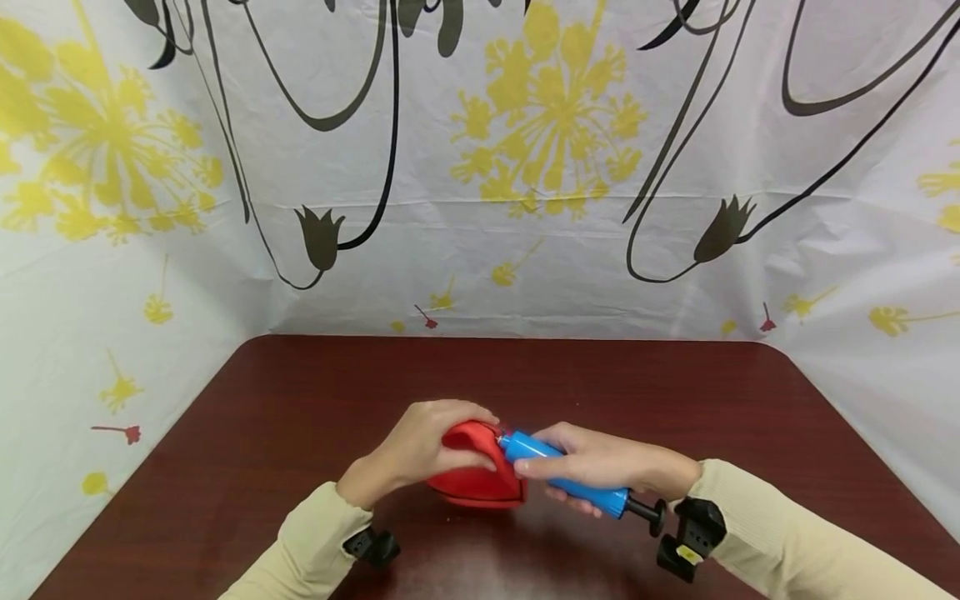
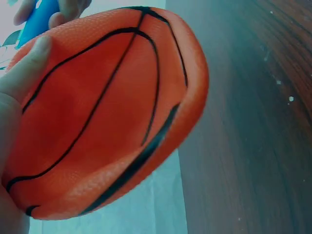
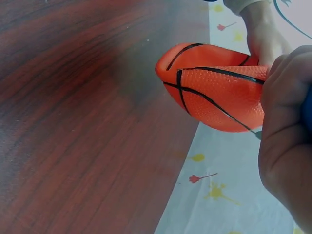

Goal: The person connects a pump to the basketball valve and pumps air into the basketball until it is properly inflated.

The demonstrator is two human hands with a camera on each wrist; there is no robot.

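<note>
From where I stand, the ball [image 1: 480, 487] is between the two hands, above the near part of the brown table [image 1: 337, 379], red with black lines and sunk in on itself like a soft bowl; I cannot tell whether its underside touches the wood. The left hand [image 1: 438, 437] is clamped on it, fingers over the far side and thumb pressed on the near face, probably because a skin that slack would fold away unless pinched from both sides; the right hand [image 1: 603, 458] is wrapped round the blue pump [image 1: 603, 498], thumb lying along the barrel, which looks like a grip chosen for aiming. The pump slants so that its narrow end meets the ball just beside the left fingertips, a spot likely held close so the wall there stays firm; whether the tip is inside the ball or only against it, I cannot make out. The black handle [image 1: 657, 517] sticks out at the other end, near the right wrist, with a little of its rod bare, and no hand is on it.
</note>
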